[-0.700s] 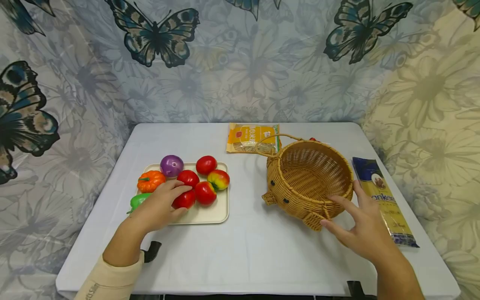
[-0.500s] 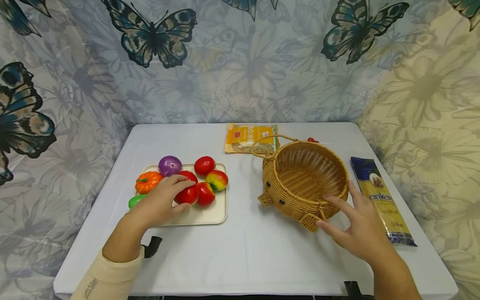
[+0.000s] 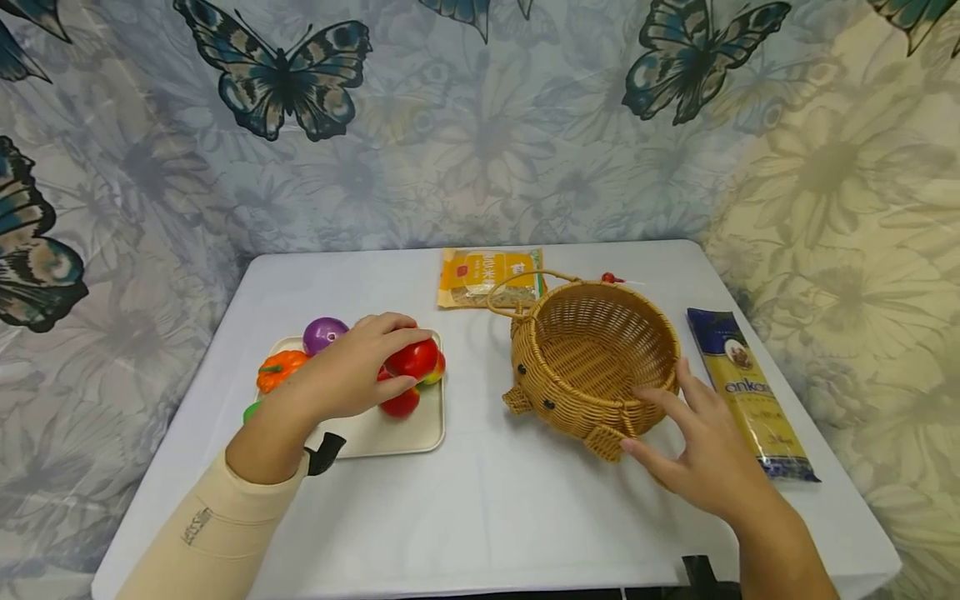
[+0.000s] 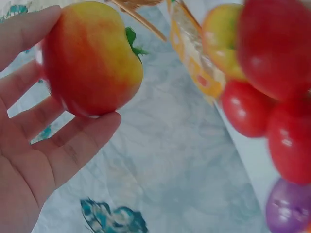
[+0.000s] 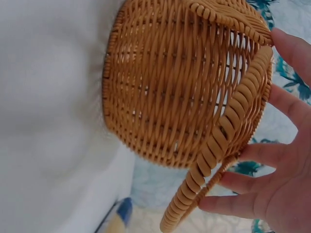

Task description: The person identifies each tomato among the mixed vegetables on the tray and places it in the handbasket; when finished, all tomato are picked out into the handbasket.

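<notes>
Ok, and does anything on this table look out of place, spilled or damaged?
I see nothing spilled or broken. The one thing that stands out is a small red item behind the wicker basket. It looks stray because it lies apart from the loaded tray; it's too small to identify.

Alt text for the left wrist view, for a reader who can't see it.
A left hand holds a shiny red-and-yellow round fruit with a green leafy stem. Toward the right are smooth red round fruits, a glossy purple round vegetable and a yellow-orange plastic packet.
</notes>
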Tool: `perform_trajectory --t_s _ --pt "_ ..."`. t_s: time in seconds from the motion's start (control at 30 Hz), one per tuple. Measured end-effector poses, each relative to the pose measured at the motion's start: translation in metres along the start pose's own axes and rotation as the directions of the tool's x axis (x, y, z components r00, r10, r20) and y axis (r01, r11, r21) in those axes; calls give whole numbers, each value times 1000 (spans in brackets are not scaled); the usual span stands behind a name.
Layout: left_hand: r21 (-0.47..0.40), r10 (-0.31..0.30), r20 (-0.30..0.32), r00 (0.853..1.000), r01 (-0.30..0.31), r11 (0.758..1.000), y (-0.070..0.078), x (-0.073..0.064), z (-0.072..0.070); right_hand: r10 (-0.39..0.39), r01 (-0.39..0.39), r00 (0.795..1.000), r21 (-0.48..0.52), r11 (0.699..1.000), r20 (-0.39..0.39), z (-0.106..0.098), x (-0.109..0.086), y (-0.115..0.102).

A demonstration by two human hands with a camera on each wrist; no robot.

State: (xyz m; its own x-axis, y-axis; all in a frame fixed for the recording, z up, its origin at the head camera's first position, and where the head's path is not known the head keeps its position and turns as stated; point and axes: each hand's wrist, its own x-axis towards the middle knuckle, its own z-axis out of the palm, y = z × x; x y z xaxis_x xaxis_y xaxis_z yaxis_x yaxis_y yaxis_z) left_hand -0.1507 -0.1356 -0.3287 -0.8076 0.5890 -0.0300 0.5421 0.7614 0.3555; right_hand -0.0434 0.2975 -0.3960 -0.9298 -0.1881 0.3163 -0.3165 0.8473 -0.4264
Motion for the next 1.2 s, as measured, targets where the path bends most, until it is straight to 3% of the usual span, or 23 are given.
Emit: perform_trajectory --t_s 0.17,0.4,0.57,0.77,1.2 --pt "19 91 14 996 -91 996 17 22 -9 55 -54 997 -13 998 46 -4 -1 -1" --pt "6 148 43 988 -148 989 38 48 -18 121 -119 989 -28 993 88 -5 2 -4" --pt "5 218 41 975 -219 976 51 66 -18 134 -131 986 -37 991 99 -7 1 -5" --pt "2 311 48 949 -311 950 71 88 -18 165 -158 978 -64 985 126 -11 0 -5" --pt "45 352 158 923 -362 931 114 139 -4 152 -140 977 -88 986 148 -17 1 -6"
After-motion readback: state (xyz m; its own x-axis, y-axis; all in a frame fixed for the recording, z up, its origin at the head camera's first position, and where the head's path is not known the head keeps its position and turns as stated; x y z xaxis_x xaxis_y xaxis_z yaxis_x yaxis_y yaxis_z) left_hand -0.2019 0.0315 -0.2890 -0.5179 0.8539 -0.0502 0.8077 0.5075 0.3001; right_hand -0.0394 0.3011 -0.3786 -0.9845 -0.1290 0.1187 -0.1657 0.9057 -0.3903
